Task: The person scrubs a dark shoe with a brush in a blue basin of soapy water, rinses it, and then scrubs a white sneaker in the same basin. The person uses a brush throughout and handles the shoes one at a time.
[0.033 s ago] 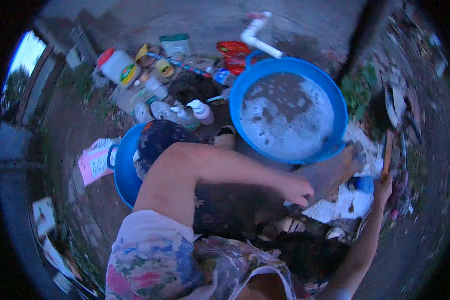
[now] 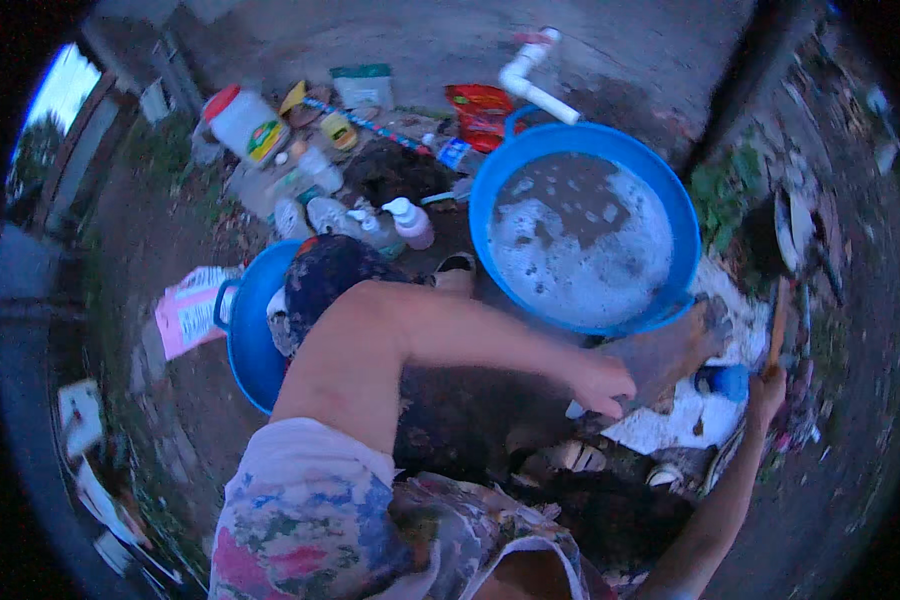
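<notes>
My left hand (image 2: 604, 386) reaches across to the right, its fingers curled closed. A small whitish thing (image 2: 575, 409) shows just under it; whether the fingers hold it is hidden. Lower right, my right hand (image 2: 767, 392) is wrapped round the end of a wooden handle (image 2: 777, 325), whose far end lies near a dark pan-like thing. Beside that hand a blue cup-like container (image 2: 725, 382) lies on white sheeting (image 2: 665, 424). A flat brownish slab (image 2: 660, 360) slopes between my left hand and a large blue tub (image 2: 486, 262) of foamy grey water.
A second blue tub (image 2: 246, 355) stands at left beside a pink-and-white packet (image 2: 192, 318). Farther back are a pump bottle (image 2: 411, 226), a red-lidded jar (image 2: 245, 125), a red bag (image 2: 478, 115) and a white pipe (image 2: 535, 88) over the foamy tub's rim. A dark post (image 2: 735, 90) rises at right.
The view has shifted slightly, so the background sits a little farther right. Both hands keep nearly the same poses; the left sits marginally to the right in the picture.
</notes>
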Demonstrator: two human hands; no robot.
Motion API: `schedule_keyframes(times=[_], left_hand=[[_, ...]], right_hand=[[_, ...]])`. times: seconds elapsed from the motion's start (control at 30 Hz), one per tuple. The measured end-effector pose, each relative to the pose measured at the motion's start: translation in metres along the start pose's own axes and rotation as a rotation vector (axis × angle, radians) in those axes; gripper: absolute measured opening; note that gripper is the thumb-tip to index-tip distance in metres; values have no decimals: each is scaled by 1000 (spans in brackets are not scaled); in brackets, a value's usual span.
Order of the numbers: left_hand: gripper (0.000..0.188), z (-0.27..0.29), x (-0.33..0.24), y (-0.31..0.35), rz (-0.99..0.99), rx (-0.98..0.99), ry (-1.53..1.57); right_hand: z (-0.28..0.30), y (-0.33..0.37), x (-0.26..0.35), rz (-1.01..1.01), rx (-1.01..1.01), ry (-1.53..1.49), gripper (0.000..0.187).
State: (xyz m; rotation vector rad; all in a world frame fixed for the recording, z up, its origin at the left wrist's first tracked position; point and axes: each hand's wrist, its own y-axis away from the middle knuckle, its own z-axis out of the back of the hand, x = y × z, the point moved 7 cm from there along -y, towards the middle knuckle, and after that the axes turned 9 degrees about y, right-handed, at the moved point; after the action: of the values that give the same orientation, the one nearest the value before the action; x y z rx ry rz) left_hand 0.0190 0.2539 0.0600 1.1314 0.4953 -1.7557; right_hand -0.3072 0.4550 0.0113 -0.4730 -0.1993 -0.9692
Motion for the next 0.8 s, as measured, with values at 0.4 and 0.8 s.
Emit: schedule_keyframes(times=[0.4,0.8], left_hand=[[84,142,-108,-37,-290,-507,-277],[80,245,-42,326,18,-1267,-182]], right_hand=[[214,6,261,71,59,-352,39],[132,16,566,488,237,-597,34]])
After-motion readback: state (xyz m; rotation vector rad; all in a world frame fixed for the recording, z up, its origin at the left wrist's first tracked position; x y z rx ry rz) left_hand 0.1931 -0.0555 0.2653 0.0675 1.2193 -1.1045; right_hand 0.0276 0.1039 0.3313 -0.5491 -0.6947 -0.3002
